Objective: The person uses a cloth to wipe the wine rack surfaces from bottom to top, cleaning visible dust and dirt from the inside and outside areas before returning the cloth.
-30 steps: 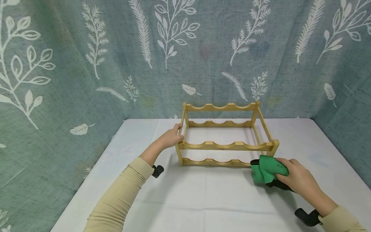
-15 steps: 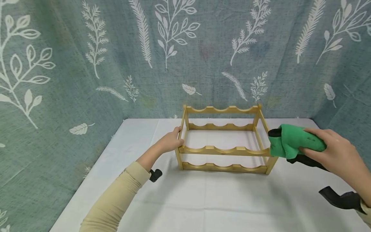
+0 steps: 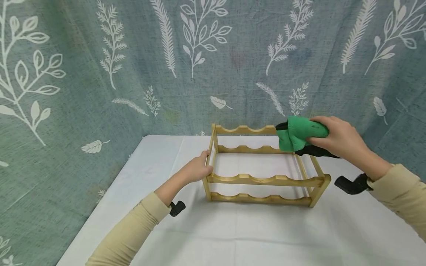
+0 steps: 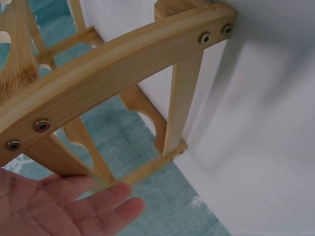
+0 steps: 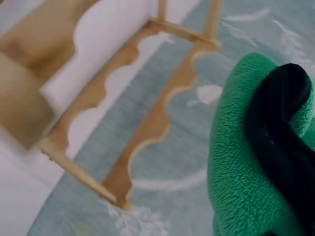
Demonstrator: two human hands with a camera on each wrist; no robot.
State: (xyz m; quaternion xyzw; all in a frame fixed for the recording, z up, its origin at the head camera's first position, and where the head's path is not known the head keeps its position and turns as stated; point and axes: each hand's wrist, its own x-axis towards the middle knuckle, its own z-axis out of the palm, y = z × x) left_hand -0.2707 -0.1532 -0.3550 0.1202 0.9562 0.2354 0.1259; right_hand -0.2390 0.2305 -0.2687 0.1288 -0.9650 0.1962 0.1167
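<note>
A dark mark on the folded green plush cloth with black fabric edging is too small to make out. The person's right hand grips that cloth between thumb and fingers, holding it above the table over the right end of the light-brown wooden rack with scalloped rails; whether cloth and rack touch cannot be told. From the head view, it hides the rack's back right corner. The left hand holds the rack's left end, thumb near the front rail; in the left wrist view, its fingers extend beneath an end bar bearing 4 metal bolt heads. The rack stands on the white-covered table, between the 2 hands.
</note>
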